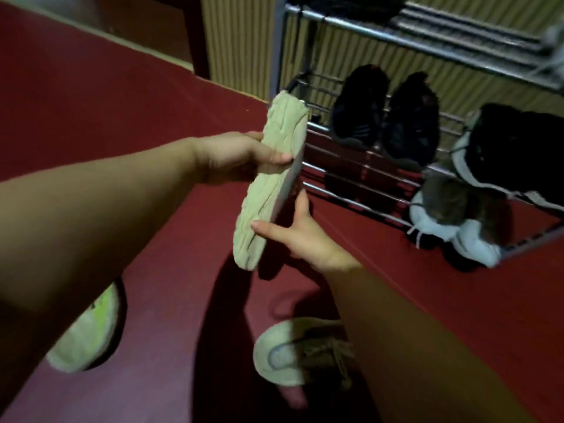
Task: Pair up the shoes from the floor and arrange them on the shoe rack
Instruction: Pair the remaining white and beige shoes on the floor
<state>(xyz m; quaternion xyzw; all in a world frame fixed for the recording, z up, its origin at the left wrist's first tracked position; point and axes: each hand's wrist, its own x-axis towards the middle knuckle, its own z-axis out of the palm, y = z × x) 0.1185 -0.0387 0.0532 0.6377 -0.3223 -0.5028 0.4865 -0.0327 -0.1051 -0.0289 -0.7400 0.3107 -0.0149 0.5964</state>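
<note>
1. Far left on my screen, a yellow-green shoe (pixel 88 334) lay on the red floor (pixel 122 102), partly hidden under the person's left forearm.
2. The left hand (pixel 232 157) gripped the held shoe (pixel 268 184) at its upper half. The thumb lay across the sole and the fingers were wrapped behind, out of my sight.
3. That shoe was up in the air, just in front of the rack's left end. It was tipped on its side, so its pale, ridged sole faced me. One end pointed up toward the rack and the other down toward the floor.
4. The right hand (pixel 302 233) held the lower half of the same shoe. The thumb pressed on the sole and the forefinger ran up along the far edge.
5. Below that hand, a beige laced shoe (pixel 293 352) sat on the floor, partly covered by the right forearm.
6. The shoe rack (pixel 366 29), made of metal rails, stood at the right against a ribbed wall.
7. The top tier carried something dark, too blurred for me to name.
8. On the middle tier, two black shoes (pixel 357 108) stood side by side, close together.
9. Further right on that tier was a black shoe with a white sole (pixel 503 148).
10. On the lower tier, beneath it, I made out a grey and white shoe (pixel 451 221).
</note>
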